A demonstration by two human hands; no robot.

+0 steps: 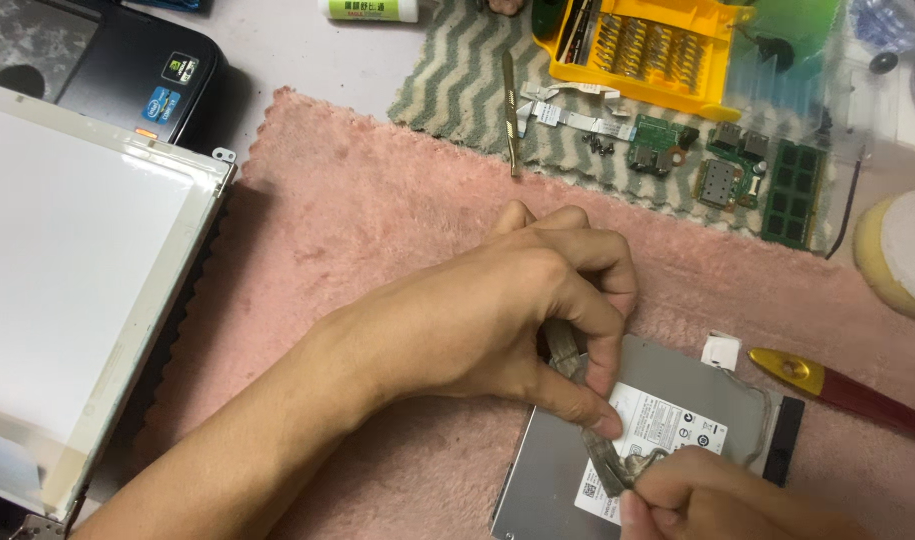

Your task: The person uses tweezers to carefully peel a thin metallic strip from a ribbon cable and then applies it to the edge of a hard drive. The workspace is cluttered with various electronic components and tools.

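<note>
Both my hands grip one thin metal bracket (590, 400): left hand (518, 310) pinched shut at its upper end, right hand (698, 495) closed on the lower end (frame bottom). It lies across the grey optical drive (678, 385), lower right. Risk: hard pulling could bend the bracket or skid the drive across the pink mat (378, 220).

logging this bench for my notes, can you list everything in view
optical drive: 1, silver, on pink mat under the hands
pink mat: 1, centre
screen panel: 1, white, left
screwdriver: 1, red and yellow, right
bit case: 1, yellow, top
circuit boards: several, green, on zigzag cloth
tweezers: 1, metal, on cloth
tape roll: 1, yellow-white, right edge
left hand: pressing the drive
right hand: pinching a grey strip
</note>
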